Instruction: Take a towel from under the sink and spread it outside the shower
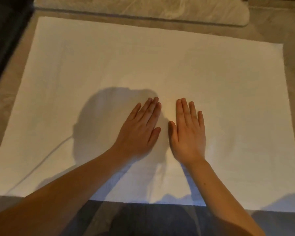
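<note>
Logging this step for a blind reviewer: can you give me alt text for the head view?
Both hands, left hand and right hand, press flat, palms down, side by side on a white towel spread open on the floor. A grey bath mat lies just beyond the towel's far edge.

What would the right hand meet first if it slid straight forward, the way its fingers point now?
Only more of the white towel, then its far edge and a strip of bare floor. Beyond that lies the grey mat. The right hand rests flat, so nothing seems to block it.
</note>
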Demonstrator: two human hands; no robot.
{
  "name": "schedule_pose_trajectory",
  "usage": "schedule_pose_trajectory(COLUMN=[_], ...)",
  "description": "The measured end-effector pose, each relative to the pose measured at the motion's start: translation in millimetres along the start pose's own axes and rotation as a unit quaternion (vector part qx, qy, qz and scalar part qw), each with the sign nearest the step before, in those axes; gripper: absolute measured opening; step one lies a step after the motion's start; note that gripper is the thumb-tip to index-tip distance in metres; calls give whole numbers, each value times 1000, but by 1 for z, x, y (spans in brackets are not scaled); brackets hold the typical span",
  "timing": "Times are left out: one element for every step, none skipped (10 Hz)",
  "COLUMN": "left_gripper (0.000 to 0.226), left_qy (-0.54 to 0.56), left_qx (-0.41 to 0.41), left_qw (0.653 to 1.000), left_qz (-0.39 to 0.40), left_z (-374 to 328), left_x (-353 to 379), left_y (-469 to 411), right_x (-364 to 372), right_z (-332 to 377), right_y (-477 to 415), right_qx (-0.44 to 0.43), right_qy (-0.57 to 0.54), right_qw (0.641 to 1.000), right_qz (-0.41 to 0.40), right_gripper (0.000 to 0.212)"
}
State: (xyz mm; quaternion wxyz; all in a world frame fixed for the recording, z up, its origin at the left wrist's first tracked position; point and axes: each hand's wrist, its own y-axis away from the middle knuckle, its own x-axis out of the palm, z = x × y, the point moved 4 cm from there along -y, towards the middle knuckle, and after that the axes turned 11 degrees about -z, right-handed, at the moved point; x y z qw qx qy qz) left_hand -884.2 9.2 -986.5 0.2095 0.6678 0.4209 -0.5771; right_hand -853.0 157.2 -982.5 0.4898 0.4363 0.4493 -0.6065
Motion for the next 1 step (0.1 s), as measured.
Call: schedule_pose_trajectory(left_gripper=[62], left_qy=[-3], left_qx=[-15], left_qw=[1000], left_qz=[17], left_z=[-3], left_x=[-7], left_y=[-3], right_x=[-8], right_z=[2], right_y=[-3], right_qx=[17], right_qy=[-23], right_qw=[1000], right_qz=[3], right_gripper=[59])
